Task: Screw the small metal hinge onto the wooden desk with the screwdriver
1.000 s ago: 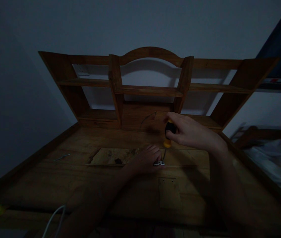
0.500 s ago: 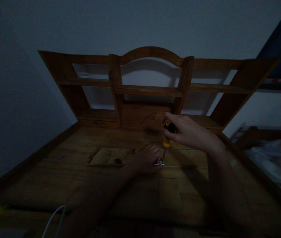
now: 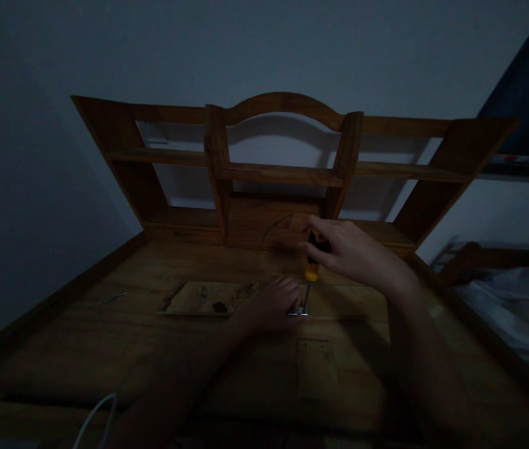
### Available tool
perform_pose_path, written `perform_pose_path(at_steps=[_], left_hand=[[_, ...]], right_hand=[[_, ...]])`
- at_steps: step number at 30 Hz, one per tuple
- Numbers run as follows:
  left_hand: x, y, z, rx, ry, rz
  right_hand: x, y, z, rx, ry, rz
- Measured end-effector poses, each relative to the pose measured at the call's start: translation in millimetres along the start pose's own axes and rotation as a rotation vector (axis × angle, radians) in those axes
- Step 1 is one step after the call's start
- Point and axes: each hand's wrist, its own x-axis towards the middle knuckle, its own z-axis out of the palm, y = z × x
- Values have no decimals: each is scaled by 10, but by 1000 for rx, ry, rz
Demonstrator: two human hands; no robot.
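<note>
My right hand is closed around the yellow and black handle of a screwdriver, which stands nearly upright. Its shaft runs down to a small shiny metal piece, apparently a hinge. With curled fingers, my left hand grips or presses the hinge from the left; the fingertips are partly hidden. Under the hinge lies a long, narrow wooden board. Whether a screw sits beneath the screwdriver tip is too dark to see.
A wooden shelf unit stands at the back of the desk top. Wood shavings lie left of my left hand. A thin metal object rests further left. A white cable loops at the front left.
The view has shifted slightly. My right hand still holds the screwdriver over the hinge, its fingers a little differently placed on the handle. My left hand stays at the hinge.
</note>
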Motion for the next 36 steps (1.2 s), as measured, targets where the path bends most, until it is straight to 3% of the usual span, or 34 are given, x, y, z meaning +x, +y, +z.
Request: perform_pose_path(at_steps=[3, 9, 15, 22, 27, 32, 36], left_hand=[[-3, 0, 5, 2, 7, -3], [-5, 5, -3, -7, 15, -6], [-9, -5, 8, 3, 7, -2], [-1, 15, -16, -22, 18, 11], [-1, 16, -24, -41, 19, -10], [0, 12, -27, -41, 13, -10], [-3, 4, -7, -35, 19, -17]], right_hand=[[7, -13, 8, -110, 6, 54], [-18, -19, -43, 35, -12, -14], [-15, -1, -4, -120, -16, 74], [-18, 29, -36, 43, -15, -12], [-9, 7, -16, -79, -16, 69], [-28, 13, -23, 39, -29, -10], [-38, -17, -24, -39, -24, 54]])
